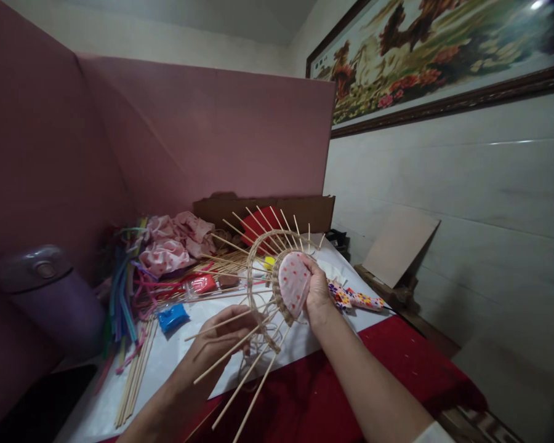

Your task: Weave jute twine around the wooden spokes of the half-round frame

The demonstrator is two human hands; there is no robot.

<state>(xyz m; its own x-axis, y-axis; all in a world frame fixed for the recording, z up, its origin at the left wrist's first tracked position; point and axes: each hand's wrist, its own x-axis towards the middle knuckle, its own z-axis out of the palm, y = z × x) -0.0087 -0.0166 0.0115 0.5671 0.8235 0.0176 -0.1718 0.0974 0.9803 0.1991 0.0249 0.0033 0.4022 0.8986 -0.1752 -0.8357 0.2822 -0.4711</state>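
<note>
A round piece of weaving is held up over the table, with thin wooden sticks [240, 335] fanning out from it. At its middle sits a half-round pad of white cloth with red dots [292, 284], edged in woven twine. My right hand [318, 295] grips this pad at its right side, thumb on the front. An outer band of woven twine [253, 261] curves through the sticks. My left hand [224, 335] is behind the lower left sticks, fingers curled at the band's lower end. Loose twine [261, 351] hangs by its fingertips, which are partly hidden.
White sheeting [166, 363] and a red cloth [410, 357] cover the table. Left lie pink fabric [175, 240], pipe cleaners [122, 295], loose sticks [136, 375] and a blue packet [173, 317]. A purple bottle [55, 301] stands far left; patterned cloth [355, 298] lies right.
</note>
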